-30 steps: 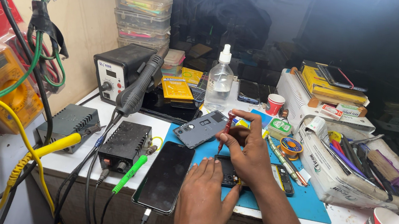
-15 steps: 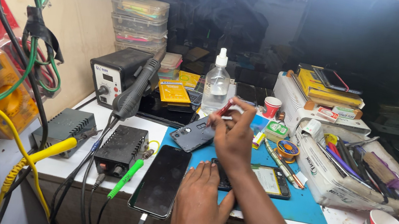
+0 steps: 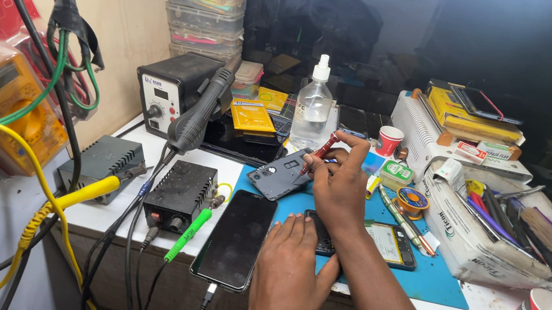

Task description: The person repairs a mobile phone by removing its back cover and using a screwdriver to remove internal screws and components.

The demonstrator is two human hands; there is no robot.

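Nearest, at the bench edge: left hand (image 3: pixel 286 277) laid flat, fingers spread and gripping nothing, fingertips resting on the near end of the opened phone (image 3: pixel 389 242). Just left of it, a black phone (image 3: pixel 236 239) lying dark, cable plugged into its near end. Opened phone flat on the blue mat (image 3: pixel 433 286), insides up, dark frame around a pale battery, partly hidden under the right wrist. Farther in, right hand (image 3: pixel 339 185) pinched shut on a red screwdriver (image 3: pixel 319 152), held slanting, tip down by the right edge of the grey back cover (image 3: pixel 279 177); contact with the cover not clear. Changed from a second ago: right hand lifted off the opened phone and carried up and back toward the cover; left hand unmoved. Probably means screwdriver work on the opened phone paused, attention now at the cover. Beyond, a clear spray bottle (image 3: pixel 313 106), a red paper cup (image 3: pixel 389 140), a black hot-air station (image 3: pixel 170 88) at the left.
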